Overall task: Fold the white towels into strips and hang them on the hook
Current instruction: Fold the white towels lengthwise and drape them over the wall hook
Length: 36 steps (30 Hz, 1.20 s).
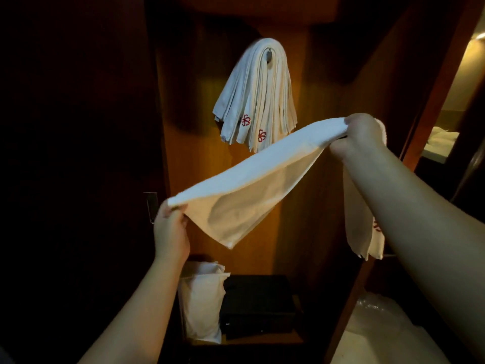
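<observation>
White towel stretched mid-air, long axis running low-left to high-right, lower edge sagging. Hung towels on hook behind, apart. Right hand grips high end; left hand pinches low corner.

The soft matt white cloth towel hangs before the glossy brown wooden panel; small metal hook.

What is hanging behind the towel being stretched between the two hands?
A bunch of folded white towels with red emblems hangs from a hook on the wood panel. The held towel covers some lower tips.
</observation>
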Each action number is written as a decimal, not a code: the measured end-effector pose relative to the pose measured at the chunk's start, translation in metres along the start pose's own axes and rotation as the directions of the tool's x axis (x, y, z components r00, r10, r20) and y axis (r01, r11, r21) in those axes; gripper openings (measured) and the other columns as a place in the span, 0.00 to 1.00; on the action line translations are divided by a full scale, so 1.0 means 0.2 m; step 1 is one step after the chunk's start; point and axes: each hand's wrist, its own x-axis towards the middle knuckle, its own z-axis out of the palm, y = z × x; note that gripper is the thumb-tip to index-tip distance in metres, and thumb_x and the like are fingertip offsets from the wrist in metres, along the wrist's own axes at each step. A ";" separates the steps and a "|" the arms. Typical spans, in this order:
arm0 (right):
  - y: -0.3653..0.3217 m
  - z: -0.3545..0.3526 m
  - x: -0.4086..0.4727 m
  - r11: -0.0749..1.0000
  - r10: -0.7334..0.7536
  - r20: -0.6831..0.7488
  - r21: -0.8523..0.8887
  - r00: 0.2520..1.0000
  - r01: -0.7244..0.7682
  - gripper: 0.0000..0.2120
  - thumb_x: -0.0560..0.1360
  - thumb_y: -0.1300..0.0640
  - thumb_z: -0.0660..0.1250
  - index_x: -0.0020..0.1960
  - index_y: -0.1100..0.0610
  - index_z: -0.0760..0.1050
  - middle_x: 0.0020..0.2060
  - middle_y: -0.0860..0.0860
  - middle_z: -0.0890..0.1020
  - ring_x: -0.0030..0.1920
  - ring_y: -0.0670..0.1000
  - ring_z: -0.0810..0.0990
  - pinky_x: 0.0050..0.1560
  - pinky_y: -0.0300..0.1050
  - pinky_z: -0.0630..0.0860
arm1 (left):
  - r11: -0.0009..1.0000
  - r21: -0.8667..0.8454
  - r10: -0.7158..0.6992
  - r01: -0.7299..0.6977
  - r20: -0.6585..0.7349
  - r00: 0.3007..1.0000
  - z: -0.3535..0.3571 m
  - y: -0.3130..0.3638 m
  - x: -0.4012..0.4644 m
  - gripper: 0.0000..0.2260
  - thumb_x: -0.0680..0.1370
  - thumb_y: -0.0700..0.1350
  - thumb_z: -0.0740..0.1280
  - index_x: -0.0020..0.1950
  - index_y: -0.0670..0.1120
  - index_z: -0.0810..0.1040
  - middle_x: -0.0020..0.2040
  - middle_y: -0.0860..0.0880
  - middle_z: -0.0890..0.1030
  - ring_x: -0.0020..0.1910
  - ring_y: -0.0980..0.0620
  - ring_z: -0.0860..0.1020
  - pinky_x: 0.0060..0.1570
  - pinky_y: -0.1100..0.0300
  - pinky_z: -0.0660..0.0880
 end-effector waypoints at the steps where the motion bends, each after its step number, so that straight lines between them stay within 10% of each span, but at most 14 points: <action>1: -0.01 0.00 0.02 1.000 0.012 0.005 0.013 1.000 -0.012 0.20 0.81 0.64 0.57 0.73 0.62 0.67 0.72 0.60 0.72 0.71 0.59 0.73 0.64 0.51 0.75 | 0.998 -0.056 -0.020 0.025 0.095 0.995 0.00 0.02 0.02 0.09 0.75 0.43 0.70 0.54 0.54 0.82 0.54 0.47 0.83 0.55 0.51 0.82 0.52 0.58 0.79; 6: -0.02 -0.02 0.04 0.992 0.122 -0.036 -0.036 0.992 -0.123 0.19 0.76 0.66 0.64 0.66 0.61 0.72 0.61 0.61 0.78 0.60 0.67 0.79 0.58 0.58 0.80 | 0.894 0.415 -0.258 0.167 0.173 0.950 -0.01 0.01 -0.05 0.09 0.71 0.44 0.71 0.51 0.50 0.81 0.49 0.48 0.83 0.49 0.50 0.81 0.42 0.57 0.77; 14: 0.12 -0.14 0.08 0.983 0.182 -0.067 0.005 0.981 -0.182 0.16 0.76 0.66 0.67 0.62 0.60 0.70 0.49 0.58 0.77 0.45 0.57 0.78 0.19 0.44 0.74 | 0.992 0.033 -0.126 0.122 0.179 0.976 -0.06 0.17 -0.06 0.11 0.78 0.38 0.64 0.49 0.52 0.84 0.54 0.47 0.84 0.49 0.47 0.85 0.35 0.54 0.81; 23: 0.14 -0.24 0.13 0.980 0.193 -0.016 -0.032 0.981 -0.194 0.17 0.78 0.68 0.66 0.66 0.63 0.70 0.58 0.59 0.80 0.43 0.52 0.81 0.38 0.53 0.84 | 0.981 0.092 -0.195 0.172 0.448 0.872 -0.15 0.23 -0.10 0.17 0.74 0.33 0.55 0.30 0.45 0.77 0.54 0.41 0.77 0.61 0.39 0.76 0.48 0.51 0.75; 25: 0.15 -0.24 0.13 0.984 0.176 -0.013 -0.024 0.984 -0.176 0.18 0.78 0.66 0.67 0.67 0.62 0.71 0.57 0.58 0.81 0.43 0.52 0.82 0.26 0.49 0.80 | 0.975 0.078 -0.219 0.206 0.465 0.858 -0.15 0.23 -0.12 0.14 0.72 0.40 0.56 0.29 0.43 0.76 0.51 0.41 0.75 0.60 0.39 0.75 0.52 0.48 0.70; 29: 0.17 -0.22 0.13 0.974 0.203 0.025 0.100 0.979 -0.205 0.08 0.77 0.62 0.68 0.54 0.56 0.74 0.48 0.58 0.83 0.48 0.61 0.82 0.27 0.55 0.80 | 0.957 0.084 -0.290 0.278 0.303 0.908 -0.12 0.14 -0.13 0.19 0.78 0.48 0.64 0.28 0.45 0.68 0.38 0.43 0.76 0.50 0.45 0.80 0.48 0.54 0.78; 36: 0.18 -0.10 0.03 0.930 0.215 0.137 0.273 0.967 -0.246 0.10 0.76 0.62 0.70 0.55 0.58 0.73 0.48 0.60 0.84 0.48 0.63 0.83 0.31 0.61 0.81 | 0.846 0.036 -0.530 0.533 -0.059 0.846 -0.08 -0.06 -0.11 0.15 0.75 0.31 0.65 0.52 0.51 0.76 0.60 0.45 0.74 0.58 0.38 0.76 0.36 0.49 0.82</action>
